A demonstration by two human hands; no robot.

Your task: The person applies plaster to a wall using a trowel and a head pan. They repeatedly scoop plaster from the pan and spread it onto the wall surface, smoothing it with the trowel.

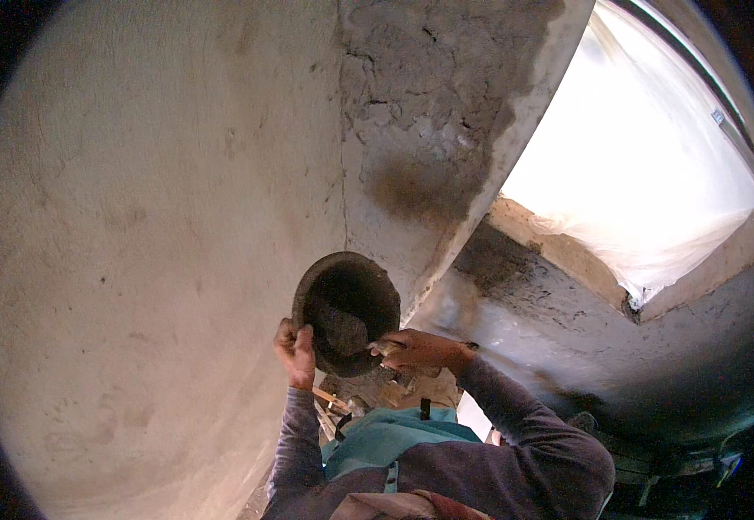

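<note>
A dark, round bucket (304, 290) is tipped so that its mouth shows, close to the wall. My left hand (295, 351) is closed on its left rim, thumb over the edge. Inside lies a greyish-brown mass (341, 331), which looks like mortar. My right hand (420, 350) is at the bucket's lower right rim, its fingers closed round what looks like a trowel handle. The fingers and the dim bucket hide most of that tool, and its blade cannot be made out clearly.
A pale plastered wall (152, 217) fills the left, with a rough, darker grey patch (446, 78) beside a crack. At right, a bright window opening (646, 165) is covered with plastic sheeting above a rough sill (568, 260). Wooden pieces (332, 399) lie below the bucket.
</note>
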